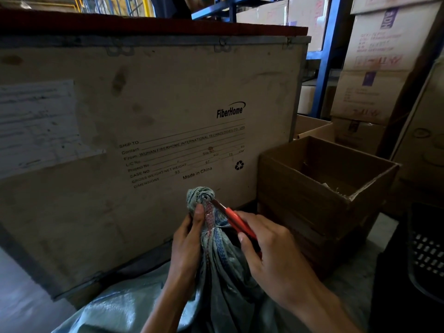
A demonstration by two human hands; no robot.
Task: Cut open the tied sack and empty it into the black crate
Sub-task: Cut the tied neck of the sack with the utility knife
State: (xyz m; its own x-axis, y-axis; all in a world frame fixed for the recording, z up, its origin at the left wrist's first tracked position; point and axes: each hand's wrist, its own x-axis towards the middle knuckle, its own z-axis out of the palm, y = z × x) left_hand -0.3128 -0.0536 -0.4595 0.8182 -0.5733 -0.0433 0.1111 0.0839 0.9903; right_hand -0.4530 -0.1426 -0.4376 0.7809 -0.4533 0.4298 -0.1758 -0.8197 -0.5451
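My left hand [189,239] is clamped around the gathered neck of the woven sack [216,272]. My right hand [269,255] grips the red cutter [236,222], tip at the knot [201,195]. Tie not yet cut; emptying remains. Black crate [422,255] waits at right.

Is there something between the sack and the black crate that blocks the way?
Nothing visible does. The sack sits just left of the black crate, with only bare floor between; the open cardboard box stands behind that path.
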